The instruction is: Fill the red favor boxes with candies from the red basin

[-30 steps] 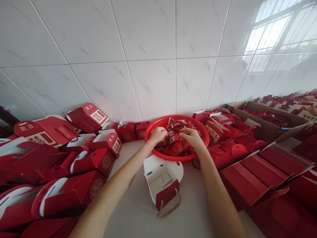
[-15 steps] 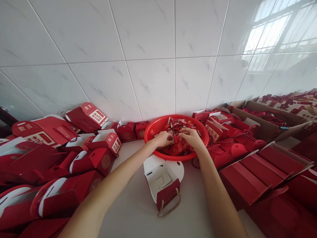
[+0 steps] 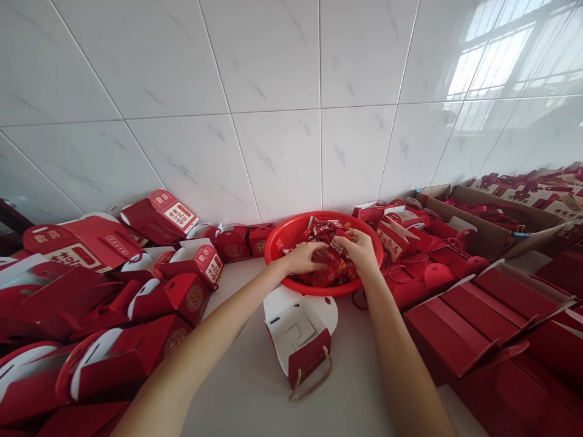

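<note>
left hand (image 3: 304, 258) has opened up since half a second ago, fingers loosely parted over the red packets (image 3: 322, 277) in the red basin (image 3: 279, 241), mid-frame. right hand (image 3: 358, 250) has fingertips close together at the packets, can't tell if it's gripping one. open box (image 3: 313, 357) sits lower centre, just below the basin.

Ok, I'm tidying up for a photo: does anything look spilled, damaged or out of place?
Nothing looks spilled or damaged: the red-wrapped packets lie in the round red plastic basket. The red cardboard box with a white printed panel, back left near the white tiled wall, seems askew, tilted rather than sitting flat.
</note>
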The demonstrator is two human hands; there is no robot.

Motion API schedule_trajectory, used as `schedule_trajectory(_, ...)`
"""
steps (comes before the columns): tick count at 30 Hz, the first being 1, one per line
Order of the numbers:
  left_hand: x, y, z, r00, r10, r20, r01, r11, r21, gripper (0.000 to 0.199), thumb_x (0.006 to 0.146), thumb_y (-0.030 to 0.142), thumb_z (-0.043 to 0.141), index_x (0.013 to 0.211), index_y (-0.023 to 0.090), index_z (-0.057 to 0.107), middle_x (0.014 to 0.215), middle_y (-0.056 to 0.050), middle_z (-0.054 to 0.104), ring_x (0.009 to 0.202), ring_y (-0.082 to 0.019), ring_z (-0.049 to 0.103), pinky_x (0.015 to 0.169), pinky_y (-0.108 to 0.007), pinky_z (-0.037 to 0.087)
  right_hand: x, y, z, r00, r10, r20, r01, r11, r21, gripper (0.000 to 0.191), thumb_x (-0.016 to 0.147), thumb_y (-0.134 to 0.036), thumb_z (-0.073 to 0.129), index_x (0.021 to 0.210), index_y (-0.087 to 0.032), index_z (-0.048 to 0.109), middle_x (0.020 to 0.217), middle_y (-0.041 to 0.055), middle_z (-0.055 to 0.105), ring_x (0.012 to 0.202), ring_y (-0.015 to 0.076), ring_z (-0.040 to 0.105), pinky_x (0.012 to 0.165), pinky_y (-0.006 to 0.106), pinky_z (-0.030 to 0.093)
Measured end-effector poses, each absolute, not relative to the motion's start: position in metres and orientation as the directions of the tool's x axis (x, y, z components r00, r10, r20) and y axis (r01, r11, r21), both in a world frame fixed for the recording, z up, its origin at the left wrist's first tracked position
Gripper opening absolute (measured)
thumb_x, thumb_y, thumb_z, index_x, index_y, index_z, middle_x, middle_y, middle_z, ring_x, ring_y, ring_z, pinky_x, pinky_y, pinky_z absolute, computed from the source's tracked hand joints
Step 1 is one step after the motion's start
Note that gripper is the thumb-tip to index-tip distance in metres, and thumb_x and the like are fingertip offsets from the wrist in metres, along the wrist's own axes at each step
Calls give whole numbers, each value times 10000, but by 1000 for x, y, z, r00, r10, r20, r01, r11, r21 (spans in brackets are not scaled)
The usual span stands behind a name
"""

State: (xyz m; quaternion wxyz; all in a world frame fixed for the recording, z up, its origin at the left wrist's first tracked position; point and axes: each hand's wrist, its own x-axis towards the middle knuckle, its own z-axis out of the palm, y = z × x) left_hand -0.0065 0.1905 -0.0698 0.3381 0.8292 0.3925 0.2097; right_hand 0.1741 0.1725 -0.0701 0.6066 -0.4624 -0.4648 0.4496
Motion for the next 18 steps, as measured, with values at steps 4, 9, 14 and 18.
schedule_trajectory(4,-6,190,-67,733,680,-13,525,-554,647,500,674,134,724,1162,243,716,1232,-39,673,1138,-240,618,1009,-334,452,175,172,-68,241,966,99,-234,157,-960,162,618,-305,679,696,-208,574,623,7,704,568,164,632,503,251,473)
schedule_trajectory(9,-6,193,-69,655,754,46,584,-544,603,197,667,169,763,852,234,786,938,-11,686,956,-219,649,906,-322,493,174,173,-67,251,966,67,-304,145,-942,141,619,-285,681,699,-208,594,614,14,721,595,184,673,569,281,541)
schedule_trajectory(14,-10,202,-77,520,829,207,542,-507,671,86,793,216,667,869,187,695,945,-27,706,905,-191,657,856,-312,509,176,176,-70,244,968,63,-314,141,-939,134,631,-301,703,673,-193,636,597,9,714,552,160,646,535,258,515)
schedule_trajectory(18,-15,209,-81,317,880,352,500,-471,726,162,867,296,593,975,181,626,1010,-61,692,968,-207,652,880,-342,513,178,177,-73,201,977,71,-322,134,-937,185,630,-343,743,672,-174,683,633,20,722,557,152,641,542,255,513)
